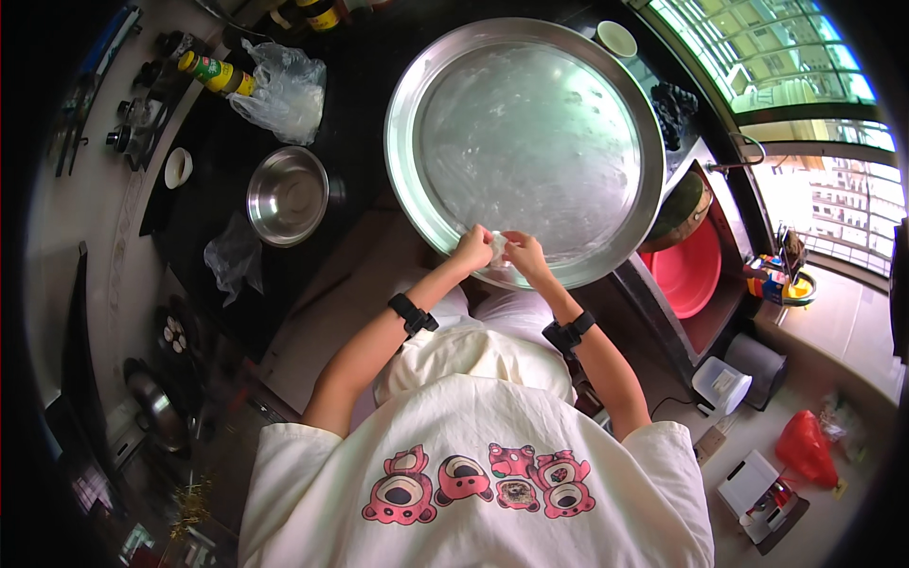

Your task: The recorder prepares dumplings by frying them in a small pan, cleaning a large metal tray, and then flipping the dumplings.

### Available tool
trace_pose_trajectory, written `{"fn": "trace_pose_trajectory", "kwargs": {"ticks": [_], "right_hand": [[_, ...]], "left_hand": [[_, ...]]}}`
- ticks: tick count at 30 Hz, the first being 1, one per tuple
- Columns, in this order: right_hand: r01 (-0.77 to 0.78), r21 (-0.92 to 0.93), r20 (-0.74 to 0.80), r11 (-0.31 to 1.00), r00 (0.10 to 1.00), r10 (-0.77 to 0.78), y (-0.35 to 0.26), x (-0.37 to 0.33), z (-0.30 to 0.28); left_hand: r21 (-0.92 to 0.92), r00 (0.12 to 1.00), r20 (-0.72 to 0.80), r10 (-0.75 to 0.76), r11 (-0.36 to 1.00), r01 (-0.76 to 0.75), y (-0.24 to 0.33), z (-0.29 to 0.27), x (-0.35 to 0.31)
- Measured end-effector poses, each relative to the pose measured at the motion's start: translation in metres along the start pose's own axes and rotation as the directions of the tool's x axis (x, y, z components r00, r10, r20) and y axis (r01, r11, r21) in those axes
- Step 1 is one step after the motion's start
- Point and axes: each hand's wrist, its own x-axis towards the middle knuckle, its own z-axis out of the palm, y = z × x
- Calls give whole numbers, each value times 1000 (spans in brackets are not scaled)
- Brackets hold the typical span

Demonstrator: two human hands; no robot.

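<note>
A small white lump [497,248], which looks like dough, is pinched between my two hands over the near rim of a large round metal tray [530,142]. My left hand [475,249] has its fingers closed on the lump's left side. From the other side, my right hand [524,254] grips it with thumb and fingers. The fingers partly cover the lump, so its full shape is hidden. Whitish smears mark the shiny floor of the tray.
On the dark counter to the left are a steel bowl [288,196], a clear plastic bag [284,95], a yellow-green bottle [216,74] and a small white cup [178,168]. Another cup [616,39] stands beyond the tray. At right, a red basin [689,275] sits in the sink.
</note>
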Motion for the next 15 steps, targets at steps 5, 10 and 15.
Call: {"fn": "trace_pose_trajectory", "kwargs": {"ticks": [5,10,15], "right_hand": [[283,-370,-111,885,932,-345,3,-12,14],[379,-358,-193,853,864,-465,7,-15,20],[383,-404,-202,831,848,-490,7,-17,26]], "left_hand": [[-617,945,283,-164,723,311,10,-17,-3],[-750,883,443,-157,475,461,12,-39,-4],[-735,898,397,-190,520,435,19,-39,-11]]}}
